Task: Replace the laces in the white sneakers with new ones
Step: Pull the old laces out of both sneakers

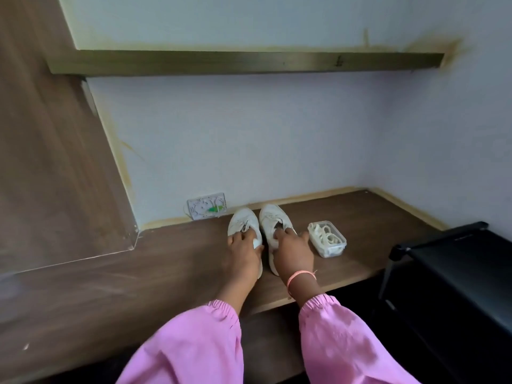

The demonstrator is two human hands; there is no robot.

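Left hand: my left hand (243, 252) rests on the heel part of the left sneaker (243, 223). My fingers are curled over the collar and reach to the opening; the thumb lies on the inner side of the shoe. I grip the shoe there.

Right hand: my right hand (293, 252) lies on the right sneaker (274, 220). My fingertips go into the opening of the shoe, close together and bent down. If they pinch something inside, I cannot tell.

Sneakers: both white sneakers stand on the brown wooden desk (360, 217), side by side, almost touching, the toes pointing to the wall. The old laces show near the tongue of the left one; it is too small to see more.

New laces: a clear plastic box (327, 239) stands just beside the right sneaker, on its right. Pale laces (322, 232) lie coiled in it. It has no lid on.

Sleeves: both my arms have pink sleeves (332, 328) with elastic cuffs. On my right wrist is an orange thread bracelet (300, 276).

Around: a white wall socket (207, 208) with a green mark is behind the left sneaker. A wooden shelf (243, 63) hangs above. A black stand (454, 273) is at the right.
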